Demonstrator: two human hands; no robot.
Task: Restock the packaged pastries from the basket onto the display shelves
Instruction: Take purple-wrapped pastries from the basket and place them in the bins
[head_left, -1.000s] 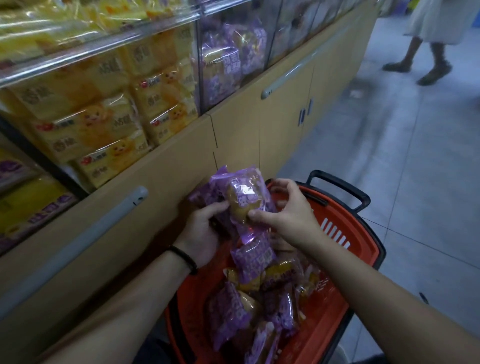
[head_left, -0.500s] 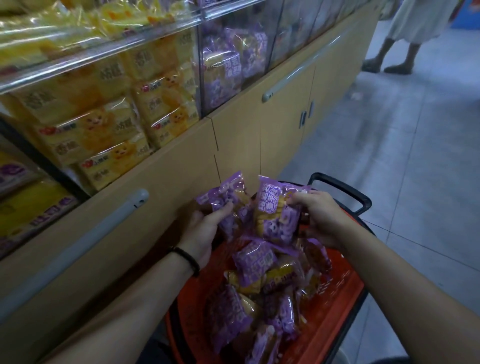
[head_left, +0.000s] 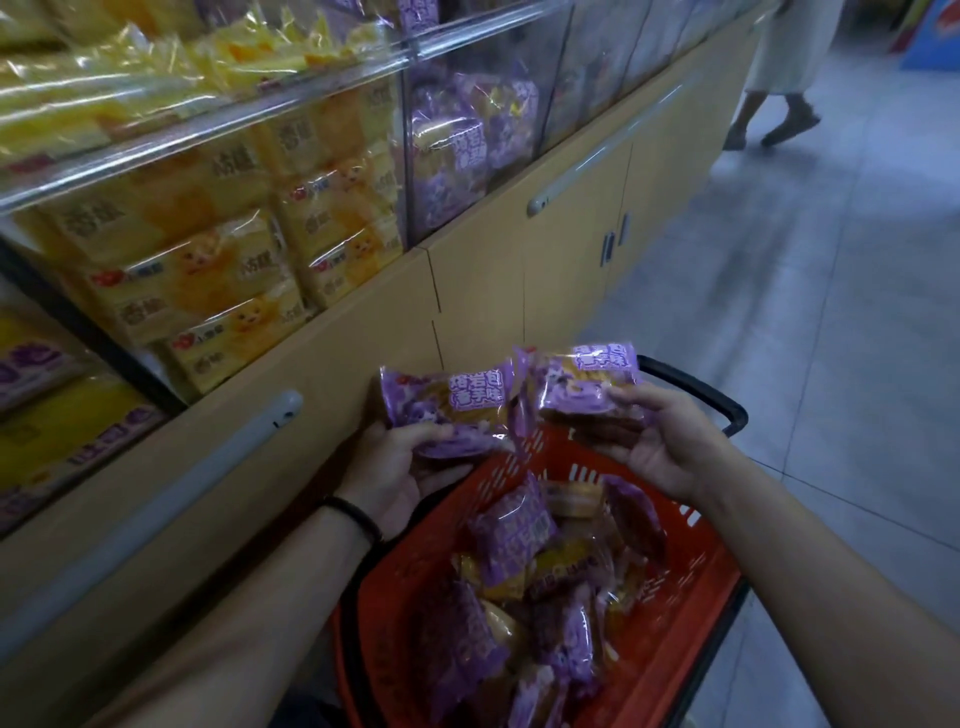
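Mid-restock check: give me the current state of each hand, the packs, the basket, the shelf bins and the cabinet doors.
left hand: gripping a purple pastry pack above the basket
right hand: gripping another purple pack
orange basket: still holds many purple packs
purple shelf bin: partly stocked
yellow shelf bin: stacked full
cabinet doors: closed

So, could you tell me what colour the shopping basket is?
Orange-red basket with a black handle, seen in the head view.
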